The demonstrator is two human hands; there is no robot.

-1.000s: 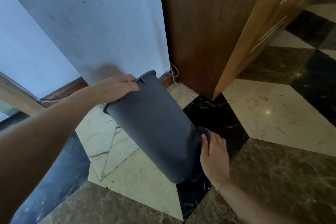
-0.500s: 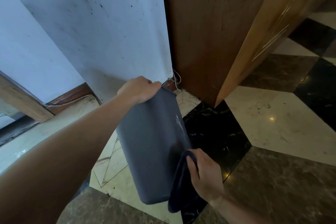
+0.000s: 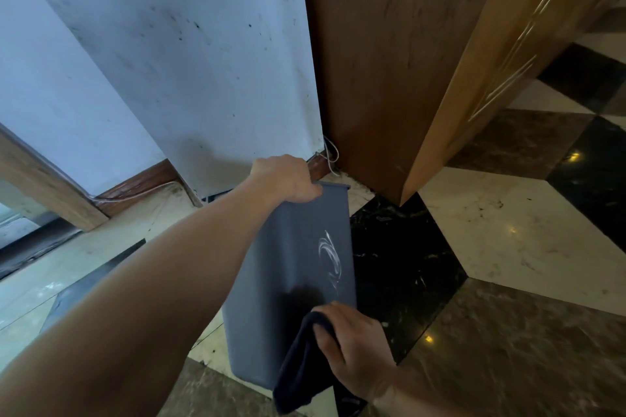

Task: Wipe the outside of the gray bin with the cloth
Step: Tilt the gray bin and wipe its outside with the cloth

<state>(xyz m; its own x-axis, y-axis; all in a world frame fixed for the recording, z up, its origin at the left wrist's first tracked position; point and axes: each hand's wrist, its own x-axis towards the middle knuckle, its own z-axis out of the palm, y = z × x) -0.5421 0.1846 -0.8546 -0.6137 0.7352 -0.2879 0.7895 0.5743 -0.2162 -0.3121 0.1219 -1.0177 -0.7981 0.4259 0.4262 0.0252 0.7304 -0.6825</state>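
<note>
The gray bin [image 3: 288, 281] stands nearly upright on the marble floor, its near side facing me with white smear marks on the upper right. My left hand [image 3: 286, 179] grips its top rim at the near left corner. My right hand [image 3: 355, 349] holds a dark cloth [image 3: 298, 369] pressed against the lower right of the bin's side. The cloth hangs down past the bin's base. The bin's inside is hidden.
A stained white wall [image 3: 189, 61] rises just behind the bin, with a wooden baseboard [image 3: 142, 183] and a thin cable along it. A wooden door panel [image 3: 389, 61] stands at the right rear. Patterned marble floor [image 3: 508, 230] spreads to the right.
The bin has swung from tilted to nearly upright and its side with white smears faces me. My right hand with the cloth has moved onto the lower near side.
</note>
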